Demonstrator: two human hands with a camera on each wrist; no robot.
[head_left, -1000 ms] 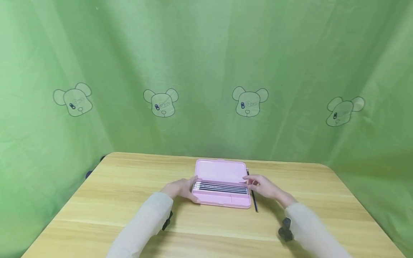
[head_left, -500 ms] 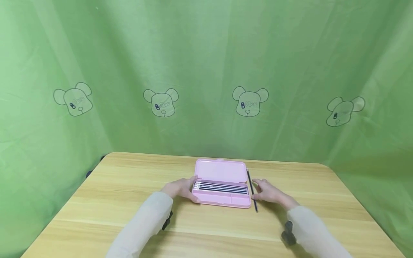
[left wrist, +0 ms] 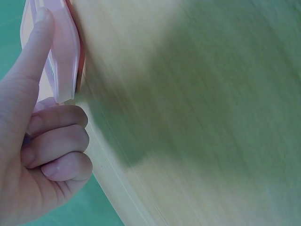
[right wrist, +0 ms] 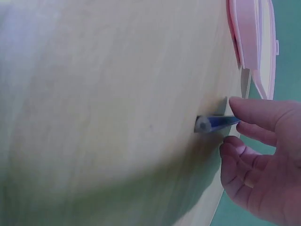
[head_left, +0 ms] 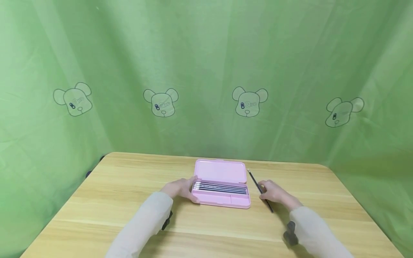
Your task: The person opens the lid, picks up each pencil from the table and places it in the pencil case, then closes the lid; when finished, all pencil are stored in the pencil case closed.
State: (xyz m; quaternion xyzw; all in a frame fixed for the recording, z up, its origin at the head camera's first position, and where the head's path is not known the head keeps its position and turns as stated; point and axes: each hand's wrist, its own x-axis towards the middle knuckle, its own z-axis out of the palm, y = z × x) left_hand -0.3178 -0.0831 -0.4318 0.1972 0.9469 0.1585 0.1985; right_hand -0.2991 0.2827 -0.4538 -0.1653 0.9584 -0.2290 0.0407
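An open pink pencil case [head_left: 211, 198] lies on the wooden table, its lid folded back on the far side. Several dark striped pencils [head_left: 222, 188] lie side by side in its long compartment. My left hand [head_left: 181, 188] holds the case's left end between thumb and index finger; the left wrist view shows the thumb along the case [left wrist: 65, 52] and the other fingers curled below. To the right of the case, my right hand [head_left: 273, 192] pinches a single dark pencil [head_left: 254, 181] about its middle. This pencil slants, its near end [right wrist: 205, 124] facing the right wrist camera.
The light wooden table [head_left: 206, 236] reaches back to a green curtain [head_left: 206, 136] printed with bear heads. Dark wrist devices [head_left: 291, 233] sit under the pale sleeves [head_left: 143, 222].
My right hand has drawn back from the case, taken hold of the loose pencil and moved it right, turning it to a slant. The left hand stays at the case.
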